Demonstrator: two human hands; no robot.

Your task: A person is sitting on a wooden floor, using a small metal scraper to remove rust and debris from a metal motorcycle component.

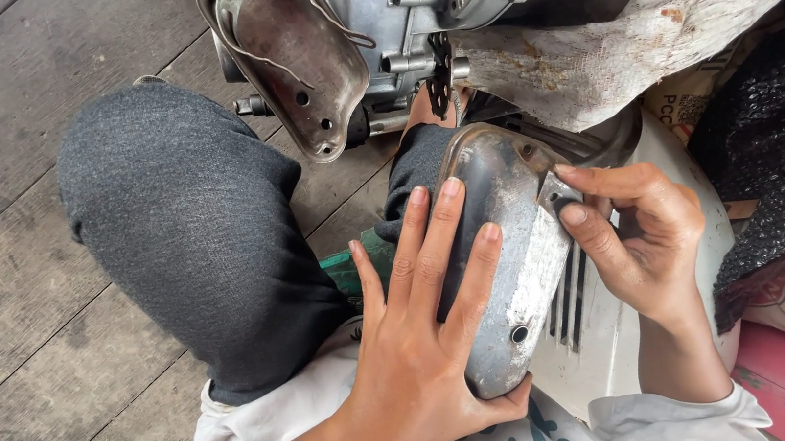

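Propped on the person's lap, the grey metal engine cover (505, 257) is steadied by the flat, open left hand (426, 345) while the right hand (641, 241) pinches a small abrasive scrap (557, 194) that could slip, scraping fingertips.

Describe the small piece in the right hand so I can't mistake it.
Start at the curved grey metal engine cover resting on the person's lap, steadied by the left hand. At its upper right edge, the right hand pinches a small grey abrasive pad, flat and rectangular, unlike the rounded cover.
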